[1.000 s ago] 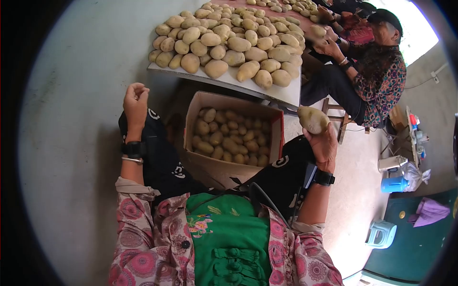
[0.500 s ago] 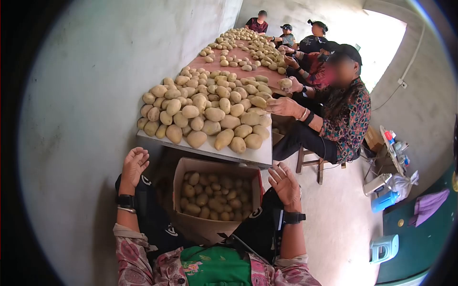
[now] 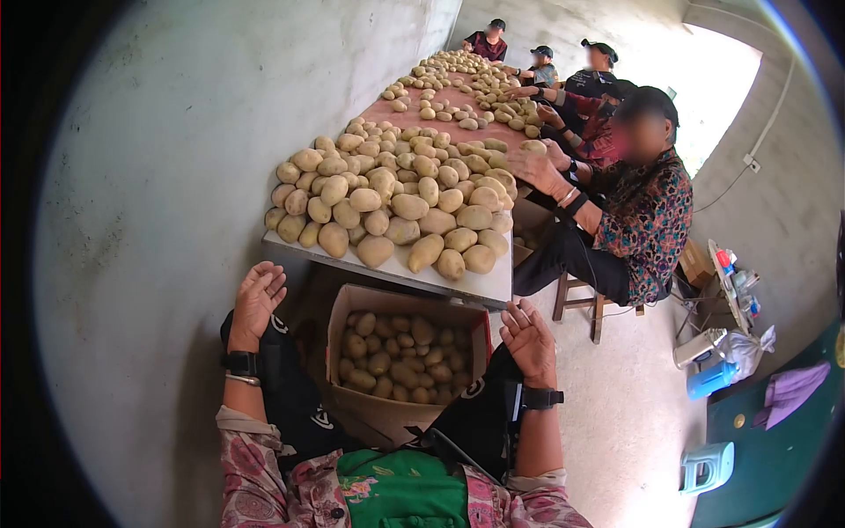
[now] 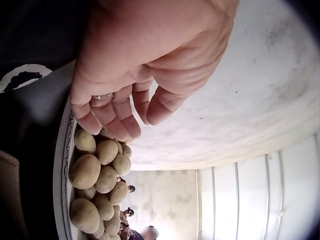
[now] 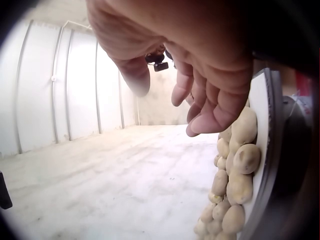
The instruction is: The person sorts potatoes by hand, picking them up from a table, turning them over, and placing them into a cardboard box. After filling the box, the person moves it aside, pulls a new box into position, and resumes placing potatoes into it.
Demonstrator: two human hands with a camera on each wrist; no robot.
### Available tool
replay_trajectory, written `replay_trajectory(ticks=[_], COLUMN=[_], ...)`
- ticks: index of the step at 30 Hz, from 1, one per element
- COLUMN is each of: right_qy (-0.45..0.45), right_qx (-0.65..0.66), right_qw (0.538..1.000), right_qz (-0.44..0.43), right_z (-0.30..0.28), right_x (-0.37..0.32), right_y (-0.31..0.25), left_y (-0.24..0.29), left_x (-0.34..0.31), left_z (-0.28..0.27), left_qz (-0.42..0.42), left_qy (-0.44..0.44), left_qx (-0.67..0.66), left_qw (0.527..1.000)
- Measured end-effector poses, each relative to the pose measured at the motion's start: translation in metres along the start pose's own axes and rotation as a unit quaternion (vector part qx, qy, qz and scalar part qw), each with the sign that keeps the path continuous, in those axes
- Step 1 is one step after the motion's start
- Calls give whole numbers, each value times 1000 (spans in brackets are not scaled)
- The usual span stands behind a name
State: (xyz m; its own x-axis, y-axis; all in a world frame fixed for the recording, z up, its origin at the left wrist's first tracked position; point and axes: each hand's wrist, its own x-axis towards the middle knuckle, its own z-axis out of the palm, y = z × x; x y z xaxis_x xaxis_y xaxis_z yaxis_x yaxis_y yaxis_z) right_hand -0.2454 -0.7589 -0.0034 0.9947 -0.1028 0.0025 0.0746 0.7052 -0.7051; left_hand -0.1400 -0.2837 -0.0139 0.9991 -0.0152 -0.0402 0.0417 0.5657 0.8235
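Note:
A big heap of potatoes (image 3: 378,194) covers the near end of the table (image 3: 480,282). Below that end, between the person's knees, stands an open cardboard box (image 3: 370,400) with potatoes (image 3: 405,356) inside. To the left of the box, the left hand (image 3: 258,304) is raised near the table corner, its fingers loosely bent and nothing in them. The right hand (image 3: 530,343) is up on the box's other side, palm showing and fingers relaxed, likewise holding nothing. Both wrist views show the bare fingers, with the heaped potatoes (image 4: 102,170) beyond the left fingertips.
Along the table's right side sits a person in a patterned shirt (image 3: 647,224), hands at the heap, on a wooden stool (image 3: 581,304). Other people sit farther back. A pale wall (image 3: 202,132) runs along the left; a light blue stool (image 3: 707,466) stands at right.
A second ago the right hand held a potato; half a second ago and now it holds none. The head view has tilted up, showing more of the table. The neighbour's hands have shifted at the heap.

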Motion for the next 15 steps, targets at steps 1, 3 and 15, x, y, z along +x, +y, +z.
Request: replay_trajectory(ticks=[1, 3, 15], right_qy=[2, -15, -11], right_qx=[-1, 28, 15], right_qw=[1000, 999, 1000], right_qz=[-1, 10, 2], right_z=[0, -4, 1], right_x=[1, 2, -4], right_y=[1, 3, -1], left_y=[-2, -4, -7], left_x=[1, 1, 2], left_z=[0, 1, 11], left_qz=[-2, -5, -11], left_qy=[-2, -3, -2], left_qx=[-2, -4, 4], left_qw=[1000, 1000, 1000])
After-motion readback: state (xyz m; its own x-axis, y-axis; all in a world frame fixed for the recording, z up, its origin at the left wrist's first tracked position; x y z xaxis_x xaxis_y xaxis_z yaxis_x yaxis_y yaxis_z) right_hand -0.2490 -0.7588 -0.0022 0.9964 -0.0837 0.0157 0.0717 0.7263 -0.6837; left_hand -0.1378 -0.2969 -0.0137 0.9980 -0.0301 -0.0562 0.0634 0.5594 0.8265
